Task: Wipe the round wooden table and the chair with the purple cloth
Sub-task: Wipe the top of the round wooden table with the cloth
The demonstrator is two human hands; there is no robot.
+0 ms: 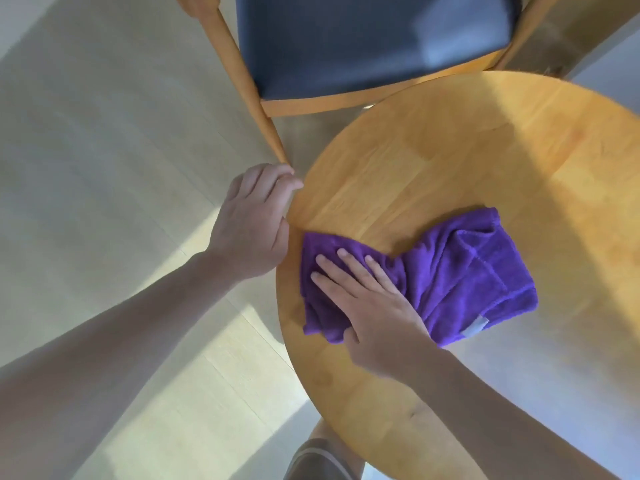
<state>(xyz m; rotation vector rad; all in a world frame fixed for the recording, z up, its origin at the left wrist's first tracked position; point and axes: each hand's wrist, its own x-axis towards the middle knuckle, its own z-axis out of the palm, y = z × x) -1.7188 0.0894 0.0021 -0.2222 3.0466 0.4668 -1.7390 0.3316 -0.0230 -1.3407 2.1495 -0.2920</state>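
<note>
The round wooden table (433,161) fills the right half of the head view. A crumpled purple cloth (460,278) lies on its left part, reaching the rim. My right hand (370,306) presses flat on the left end of the cloth with straight fingers. My left hand (249,220) grips the table's left edge, its fingers curled over the rim. Beyond the table stands the chair (363,39), with a dark blue seat and a light wooden frame.
Pale wooden floor (104,168) lies to the left, with sunlit patches. A front chair leg (256,109) comes down close to my left hand. My knee in grey shorts (318,459) shows at the bottom, under the table's near edge.
</note>
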